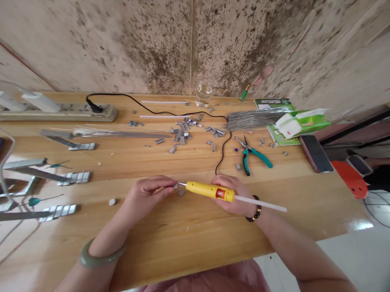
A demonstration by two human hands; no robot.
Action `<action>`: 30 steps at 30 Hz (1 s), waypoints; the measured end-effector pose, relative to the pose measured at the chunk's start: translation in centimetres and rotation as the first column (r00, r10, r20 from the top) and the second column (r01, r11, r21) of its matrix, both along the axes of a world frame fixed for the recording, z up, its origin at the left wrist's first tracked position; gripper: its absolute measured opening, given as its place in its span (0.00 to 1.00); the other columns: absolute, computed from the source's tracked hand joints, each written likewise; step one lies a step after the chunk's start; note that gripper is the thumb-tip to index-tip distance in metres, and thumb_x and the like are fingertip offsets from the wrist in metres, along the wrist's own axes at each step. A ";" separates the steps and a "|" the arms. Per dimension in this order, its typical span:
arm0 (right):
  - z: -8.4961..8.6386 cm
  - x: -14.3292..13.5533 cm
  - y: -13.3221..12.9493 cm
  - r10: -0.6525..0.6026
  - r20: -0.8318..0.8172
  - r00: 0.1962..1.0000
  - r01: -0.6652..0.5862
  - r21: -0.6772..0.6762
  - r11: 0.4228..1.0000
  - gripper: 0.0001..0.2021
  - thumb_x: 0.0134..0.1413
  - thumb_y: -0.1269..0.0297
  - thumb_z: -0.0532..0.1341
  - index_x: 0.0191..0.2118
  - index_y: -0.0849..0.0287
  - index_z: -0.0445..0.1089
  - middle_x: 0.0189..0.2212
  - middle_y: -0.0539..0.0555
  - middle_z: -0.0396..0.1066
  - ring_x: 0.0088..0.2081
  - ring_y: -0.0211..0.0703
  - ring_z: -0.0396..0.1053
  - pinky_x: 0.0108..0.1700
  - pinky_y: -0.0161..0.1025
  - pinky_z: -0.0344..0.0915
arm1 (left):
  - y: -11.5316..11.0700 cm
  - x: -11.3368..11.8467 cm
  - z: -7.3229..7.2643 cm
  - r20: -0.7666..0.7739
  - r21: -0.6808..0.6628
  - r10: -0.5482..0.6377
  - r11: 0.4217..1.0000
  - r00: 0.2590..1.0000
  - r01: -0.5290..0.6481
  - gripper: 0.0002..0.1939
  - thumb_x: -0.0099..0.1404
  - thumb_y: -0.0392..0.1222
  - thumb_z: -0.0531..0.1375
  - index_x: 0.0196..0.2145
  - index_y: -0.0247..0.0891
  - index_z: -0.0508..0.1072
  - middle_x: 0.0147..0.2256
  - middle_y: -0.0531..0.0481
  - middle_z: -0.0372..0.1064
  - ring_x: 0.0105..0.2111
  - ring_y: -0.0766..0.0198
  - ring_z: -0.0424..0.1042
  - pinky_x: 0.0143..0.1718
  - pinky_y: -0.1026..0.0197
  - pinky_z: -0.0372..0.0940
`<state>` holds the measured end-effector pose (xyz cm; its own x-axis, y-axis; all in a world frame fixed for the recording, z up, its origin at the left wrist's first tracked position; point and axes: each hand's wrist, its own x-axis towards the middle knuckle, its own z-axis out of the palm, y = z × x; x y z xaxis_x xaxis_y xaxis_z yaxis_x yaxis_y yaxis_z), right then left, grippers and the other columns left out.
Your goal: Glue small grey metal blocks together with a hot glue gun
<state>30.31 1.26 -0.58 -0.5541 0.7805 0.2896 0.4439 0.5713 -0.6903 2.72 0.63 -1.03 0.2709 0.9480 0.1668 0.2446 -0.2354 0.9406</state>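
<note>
Glue gun (pixel 200 189), yellow, one: held above the counter (pixel 175 246), nozzle pointing left, white glue stick (pixel 270 206) protruding from its rear.
Right hand (pixel 240 188): grip closed round the glue gun's body; beaded bracelet at wrist.
Left hand (pixel 152 189): grip pinched, thumb and finger on a small grey piece (pixel 175 185) at the glue gun's nozzle tip; contact with the tip cannot be told.
Pliers (pixel 247 148), teal and black handles, spread: beyond the glue gun, slightly right.
Loose grey pieces (pixel 183 133), a scattered heap: beyond the glue gun's nozzle.
Wire bundle (pixel 256 119), grey: farther beyond the glue gun, rightward.
Glass (pixel 203 96), part-filled with clear liquid: well beyond the glue gun.
Power strip (pixel 64 115): far left of the glue gun, beyond it.
Phone (pixel 316 154): right of the glue gun, well apart.
</note>
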 end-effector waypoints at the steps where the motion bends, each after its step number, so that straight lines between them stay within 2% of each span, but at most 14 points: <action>1: 0.0 0.0 0.0 0.000 0.001 1.000 0.000 0.000 1.000 0.06 0.50 0.68 0.61 0.35 0.57 0.64 0.30 0.54 0.71 0.31 0.44 0.70 0.32 0.39 0.66 | 0.0 0.0 -0.1 -0.005 0.004 0.002 1.000 1.000 -0.002 0.08 0.58 0.40 0.65 0.37 0.42 0.81 0.36 0.47 0.78 0.34 0.62 0.77 0.36 0.64 0.72; 9: 0.2 0.0 -0.2 0.043 0.024 0.999 -0.043 -0.001 0.999 0.07 0.48 0.69 0.61 0.35 0.57 0.64 0.32 0.55 0.71 0.32 0.44 0.70 0.34 0.39 0.66 | -0.1 0.0 0.0 0.003 0.010 0.005 1.000 1.000 -0.005 0.08 0.58 0.38 0.65 0.37 0.43 0.80 0.36 0.49 0.78 0.34 0.63 0.76 0.36 0.66 0.72; 18: 0.2 0.0 0.0 -0.028 -0.008 1.000 0.028 0.021 0.999 0.05 0.50 0.67 0.61 0.34 0.56 0.64 0.30 0.54 0.70 0.31 0.43 0.69 0.33 0.39 0.66 | 0.0 0.1 0.3 0.029 0.002 -0.006 1.000 1.000 0.006 0.08 0.58 0.39 0.65 0.37 0.43 0.80 0.36 0.48 0.78 0.35 0.63 0.76 0.37 0.64 0.72; 30: 0.3 -0.1 -0.1 -0.003 0.007 1.000 0.003 -0.019 1.000 0.05 0.50 0.67 0.61 0.34 0.57 0.64 0.30 0.55 0.71 0.31 0.44 0.70 0.32 0.39 0.66 | -0.1 0.3 0.8 -0.001 -0.018 0.005 1.000 1.000 -0.005 0.07 0.58 0.42 0.65 0.35 0.40 0.81 0.35 0.46 0.78 0.34 0.60 0.77 0.36 0.62 0.73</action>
<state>30.24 1.19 -0.30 -0.5539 0.7875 0.2703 0.4507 0.5566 -0.6979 3.03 0.57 -0.27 0.2664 0.9522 0.1495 0.2461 -0.2172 0.9446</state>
